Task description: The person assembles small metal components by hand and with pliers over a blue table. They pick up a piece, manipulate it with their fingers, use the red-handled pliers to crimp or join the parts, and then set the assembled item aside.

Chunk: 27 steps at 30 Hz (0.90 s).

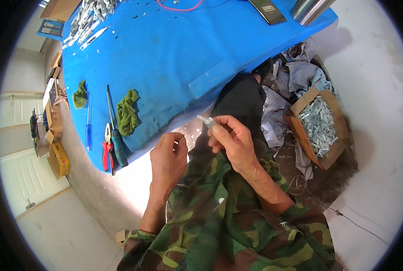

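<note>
Between thumb and fingers, my right hand grips a small pale grey and white plastic piece, its narrow end pointing up and left. My left hand is curled beside it, a short gap away, thumb and fingers pressed together; whatever they hold, if anything, is hidden. Both hands are over my lap, just off the near edge of the blue-covered table. On that table, left of my hands, lie pliers with red handles, a screwdriver with a teal handle, a blue screwdriver and a green cloth.
A heap of silvery-white slim parts covers the table's far left. At the far right are a phone and a steel cylinder. Right of my leg, a cardboard box holds many pale pieces, near crumpled grey bags.
</note>
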{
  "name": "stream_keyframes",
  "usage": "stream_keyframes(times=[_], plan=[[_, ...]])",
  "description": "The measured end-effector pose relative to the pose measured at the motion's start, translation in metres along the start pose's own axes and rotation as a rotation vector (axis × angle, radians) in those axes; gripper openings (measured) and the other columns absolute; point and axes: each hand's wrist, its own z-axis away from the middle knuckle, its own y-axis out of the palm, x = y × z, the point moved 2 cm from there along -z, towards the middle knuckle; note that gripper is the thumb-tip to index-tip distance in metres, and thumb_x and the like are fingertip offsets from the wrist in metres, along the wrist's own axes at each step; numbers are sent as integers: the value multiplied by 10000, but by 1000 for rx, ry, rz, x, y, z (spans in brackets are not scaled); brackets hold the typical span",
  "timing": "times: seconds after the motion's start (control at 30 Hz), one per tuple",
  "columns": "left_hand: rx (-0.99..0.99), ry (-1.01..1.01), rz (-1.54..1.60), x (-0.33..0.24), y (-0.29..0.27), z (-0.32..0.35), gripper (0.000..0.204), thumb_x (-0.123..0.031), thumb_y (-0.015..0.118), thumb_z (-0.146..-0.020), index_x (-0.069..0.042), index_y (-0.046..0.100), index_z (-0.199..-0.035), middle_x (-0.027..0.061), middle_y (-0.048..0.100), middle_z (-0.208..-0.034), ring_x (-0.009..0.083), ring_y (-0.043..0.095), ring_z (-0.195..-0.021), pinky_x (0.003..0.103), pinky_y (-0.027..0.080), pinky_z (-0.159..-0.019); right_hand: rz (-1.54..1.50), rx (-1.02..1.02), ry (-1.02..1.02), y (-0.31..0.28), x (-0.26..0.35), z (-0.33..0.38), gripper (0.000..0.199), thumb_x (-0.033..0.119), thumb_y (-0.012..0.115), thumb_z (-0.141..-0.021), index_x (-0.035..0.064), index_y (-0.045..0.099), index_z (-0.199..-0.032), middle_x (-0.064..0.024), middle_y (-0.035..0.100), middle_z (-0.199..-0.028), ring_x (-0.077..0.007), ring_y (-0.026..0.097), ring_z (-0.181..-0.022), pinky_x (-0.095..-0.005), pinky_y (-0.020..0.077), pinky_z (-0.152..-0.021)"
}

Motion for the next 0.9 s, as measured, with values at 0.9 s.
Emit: stream_keyframes(times=[0.9], plan=[[27,-75,305,-10,-21,10,289,-217,744,-1011,23,708,-1167,79,753,-987,114,683,-756,261,539,-643,48,198,-46,10,-5,5,278,-5,696,-966,-40,631,-1234,-74,674,-1217,-100,640,-1062,-281,547,-934]])
